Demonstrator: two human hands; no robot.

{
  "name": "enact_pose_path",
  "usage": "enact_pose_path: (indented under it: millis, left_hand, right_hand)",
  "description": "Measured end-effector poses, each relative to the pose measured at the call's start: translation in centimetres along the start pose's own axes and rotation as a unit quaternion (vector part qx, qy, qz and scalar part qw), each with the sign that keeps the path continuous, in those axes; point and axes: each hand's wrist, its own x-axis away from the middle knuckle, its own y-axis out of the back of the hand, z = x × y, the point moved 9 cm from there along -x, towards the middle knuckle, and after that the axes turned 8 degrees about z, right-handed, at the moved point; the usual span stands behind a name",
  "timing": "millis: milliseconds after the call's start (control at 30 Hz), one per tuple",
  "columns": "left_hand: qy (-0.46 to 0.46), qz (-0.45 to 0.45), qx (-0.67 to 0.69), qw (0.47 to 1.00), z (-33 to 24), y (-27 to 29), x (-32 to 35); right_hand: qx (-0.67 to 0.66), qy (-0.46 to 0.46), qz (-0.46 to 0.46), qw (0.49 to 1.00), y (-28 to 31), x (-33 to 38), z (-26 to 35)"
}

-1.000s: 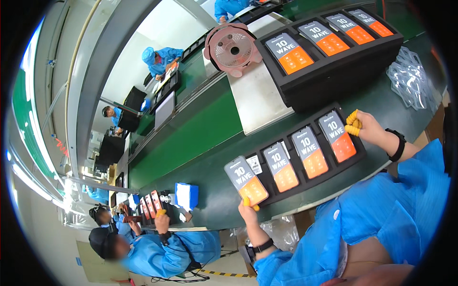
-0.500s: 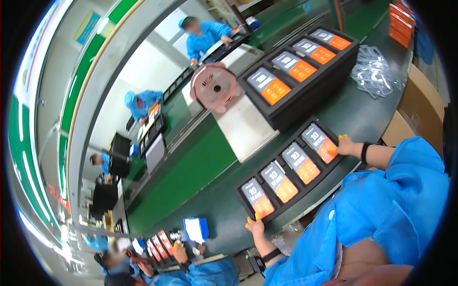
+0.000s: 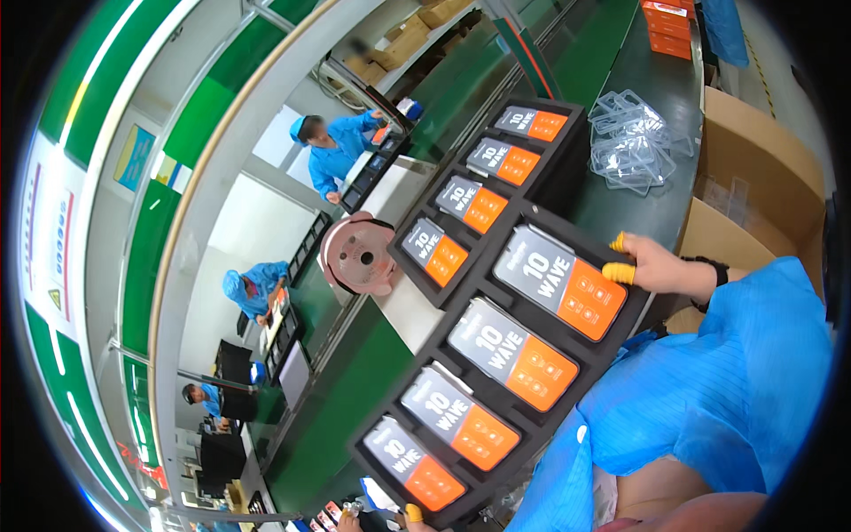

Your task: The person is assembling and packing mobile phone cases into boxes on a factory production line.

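Note:
A black tray (image 3: 538,319) is lifted and tilted in front of me. Its wells hold several flat grey-and-orange boxes (image 3: 514,355) in one row. My right hand (image 3: 654,264), with yellow finger covers, grips the tray's right end. At the lower edge of the picture, only a little of my left hand (image 3: 416,518) shows, closed at the tray's left end; the rest is cut off. Behind the lifted tray, and partly covered by it, stands a stack of black trays (image 3: 560,160) with similar boxes in its top layer.
A pink fan (image 3: 357,254) stands left of the stack. Clear plastic frames (image 3: 631,146) lie piled on the green table's right, before orange boxes (image 3: 669,28). An open carton (image 3: 771,168) is beside me. Co-workers in blue (image 3: 337,155) sit across; another's hand (image 3: 349,522) shows below.
The tray has come up off the table toward the stack, with both my hands at its ends. My left hand has moved down to the picture's edge. The view has shifted too.

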Motion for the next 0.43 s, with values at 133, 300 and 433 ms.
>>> enact_pose_path:
  millis: [133, 300, 433]
  left_hand:
    - [-0.072, 0.087, -0.021, 0.993, -6.2, -8.7, -3.3]
    - [-0.115, 0.064, 0.029, 0.991, -7.3, -19.7, -13.1]
    - [-0.127, 0.07, 0.0, 0.989, -6.0, -26.1, -19.4]
  right_hand:
    - [-0.225, -0.021, -0.012, 0.974, 5.8, -5.1, 1.7]
    - [-0.263, -0.008, -0.097, 0.96, 14.9, -12.0, -0.1]
    - [-0.257, -0.026, -0.137, 0.956, 18.1, -17.8, -4.5]
